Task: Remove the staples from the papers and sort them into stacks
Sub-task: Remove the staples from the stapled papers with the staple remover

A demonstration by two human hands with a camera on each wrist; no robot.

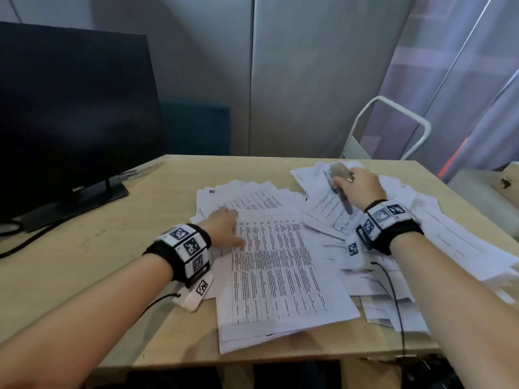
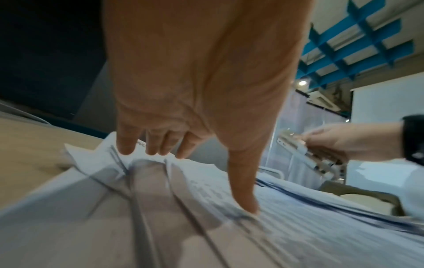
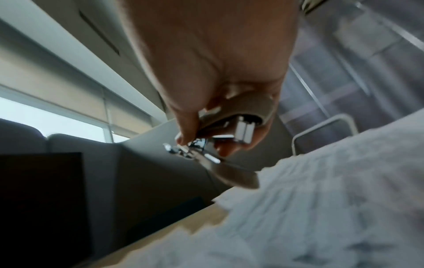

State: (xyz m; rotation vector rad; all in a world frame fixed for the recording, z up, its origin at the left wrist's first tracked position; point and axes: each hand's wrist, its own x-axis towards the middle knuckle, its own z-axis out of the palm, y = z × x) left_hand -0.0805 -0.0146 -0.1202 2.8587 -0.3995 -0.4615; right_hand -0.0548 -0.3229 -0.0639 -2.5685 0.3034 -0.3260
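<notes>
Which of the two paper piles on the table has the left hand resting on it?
The left pile, topped by the big printed table sheet. The left hand presses on its far left corner; the right hand holds the staple remover over the messier right pile.

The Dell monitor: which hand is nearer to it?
Left. The left hand presses the printed sheet just right of the monitor; the right hand, holding the staple remover, is farther right.
</notes>
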